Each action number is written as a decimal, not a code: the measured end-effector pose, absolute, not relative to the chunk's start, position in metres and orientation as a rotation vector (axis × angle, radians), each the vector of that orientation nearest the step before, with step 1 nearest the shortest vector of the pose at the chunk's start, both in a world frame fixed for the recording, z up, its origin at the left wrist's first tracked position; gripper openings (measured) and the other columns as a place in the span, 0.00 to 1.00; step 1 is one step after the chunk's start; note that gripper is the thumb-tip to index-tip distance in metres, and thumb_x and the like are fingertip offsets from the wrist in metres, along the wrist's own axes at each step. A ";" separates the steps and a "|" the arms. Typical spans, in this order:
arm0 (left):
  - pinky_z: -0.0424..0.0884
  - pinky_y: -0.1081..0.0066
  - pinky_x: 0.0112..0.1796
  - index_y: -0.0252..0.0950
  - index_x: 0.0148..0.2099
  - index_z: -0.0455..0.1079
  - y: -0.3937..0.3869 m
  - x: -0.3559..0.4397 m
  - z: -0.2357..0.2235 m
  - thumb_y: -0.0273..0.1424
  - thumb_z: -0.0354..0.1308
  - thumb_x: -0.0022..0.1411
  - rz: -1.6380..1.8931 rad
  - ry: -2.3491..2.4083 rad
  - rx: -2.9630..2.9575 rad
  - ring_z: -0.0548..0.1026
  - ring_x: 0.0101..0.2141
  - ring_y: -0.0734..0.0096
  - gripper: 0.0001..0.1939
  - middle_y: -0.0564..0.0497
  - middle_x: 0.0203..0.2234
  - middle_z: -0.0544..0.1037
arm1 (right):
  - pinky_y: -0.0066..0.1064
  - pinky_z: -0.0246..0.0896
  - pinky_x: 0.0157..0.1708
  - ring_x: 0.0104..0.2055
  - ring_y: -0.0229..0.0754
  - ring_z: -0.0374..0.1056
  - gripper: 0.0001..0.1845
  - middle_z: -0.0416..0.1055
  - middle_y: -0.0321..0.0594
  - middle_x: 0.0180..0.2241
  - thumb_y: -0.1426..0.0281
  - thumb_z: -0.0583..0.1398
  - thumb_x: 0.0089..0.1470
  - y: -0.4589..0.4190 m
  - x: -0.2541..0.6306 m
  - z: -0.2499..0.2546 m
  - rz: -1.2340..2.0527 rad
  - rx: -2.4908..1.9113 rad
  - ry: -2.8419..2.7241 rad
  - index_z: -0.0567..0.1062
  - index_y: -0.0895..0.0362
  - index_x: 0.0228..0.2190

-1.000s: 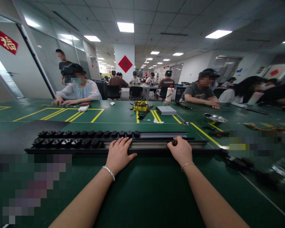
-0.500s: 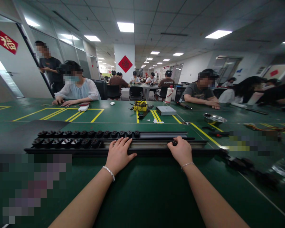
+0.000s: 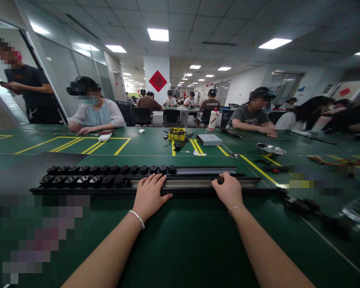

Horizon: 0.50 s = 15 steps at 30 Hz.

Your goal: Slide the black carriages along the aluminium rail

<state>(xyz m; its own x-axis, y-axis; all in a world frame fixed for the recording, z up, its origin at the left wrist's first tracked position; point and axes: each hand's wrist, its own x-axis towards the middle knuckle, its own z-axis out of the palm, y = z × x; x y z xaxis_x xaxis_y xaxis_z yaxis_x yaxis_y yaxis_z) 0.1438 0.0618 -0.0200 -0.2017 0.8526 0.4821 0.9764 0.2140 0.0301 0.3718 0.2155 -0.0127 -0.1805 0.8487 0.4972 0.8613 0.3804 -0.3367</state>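
Observation:
A long black rail [image 3: 195,193] with a metallic channel lies across the green table in front of me. Black socket modules [image 3: 83,181] fill the left part of its channel, several in a row. Behind it, a second rail [image 3: 205,170] carries another row of black modules [image 3: 126,169]. My left hand [image 3: 151,195] rests with spread fingers on the near rail, just right of its row. At the right part of the channel, my right hand [image 3: 229,188] has its fingers closed around a small black module [image 3: 220,180], mostly hidden by the fingers.
Farther back stand a yellow box with cables [image 3: 177,134], a grey box [image 3: 209,139] and a white bottle [image 3: 213,119]. A metal bowl [image 3: 271,149] and dark parts [image 3: 303,206] lie on the right. Other people sit across the table [image 3: 156,240].
Both my hands stay in the same place on the rail. In the background, the standing person at the left has moved farther left, and the seated person's head has turned.

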 end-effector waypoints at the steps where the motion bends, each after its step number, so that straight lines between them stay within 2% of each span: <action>1: 0.54 0.58 0.51 0.44 0.56 0.59 0.062 0.144 -0.020 0.47 0.54 0.52 -0.473 -2.133 -1.704 0.59 0.55 0.59 0.30 0.51 0.54 0.66 | 0.31 0.53 0.36 0.32 0.44 0.64 0.09 0.69 0.41 0.26 0.65 0.54 0.45 0.216 0.372 -0.013 -0.026 -1.464 -2.023 0.68 0.57 0.29; 15: 0.55 0.59 0.51 0.44 0.56 0.59 0.062 0.143 -0.020 0.47 0.53 0.52 -0.480 -2.126 -1.706 0.59 0.55 0.60 0.30 0.51 0.54 0.66 | 0.30 0.52 0.33 0.33 0.44 0.63 0.09 0.68 0.42 0.27 0.66 0.54 0.45 0.216 0.373 -0.013 0.014 -1.461 -2.025 0.68 0.57 0.29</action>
<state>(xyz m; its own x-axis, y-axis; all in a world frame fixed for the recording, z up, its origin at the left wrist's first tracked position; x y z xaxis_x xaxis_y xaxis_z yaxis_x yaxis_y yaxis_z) 0.1434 0.0618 -0.0198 -0.1975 0.8508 0.4870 0.9775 0.2084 0.0323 0.3731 0.2161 -0.0130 -0.1832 0.8572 0.4813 0.8504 0.3838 -0.3599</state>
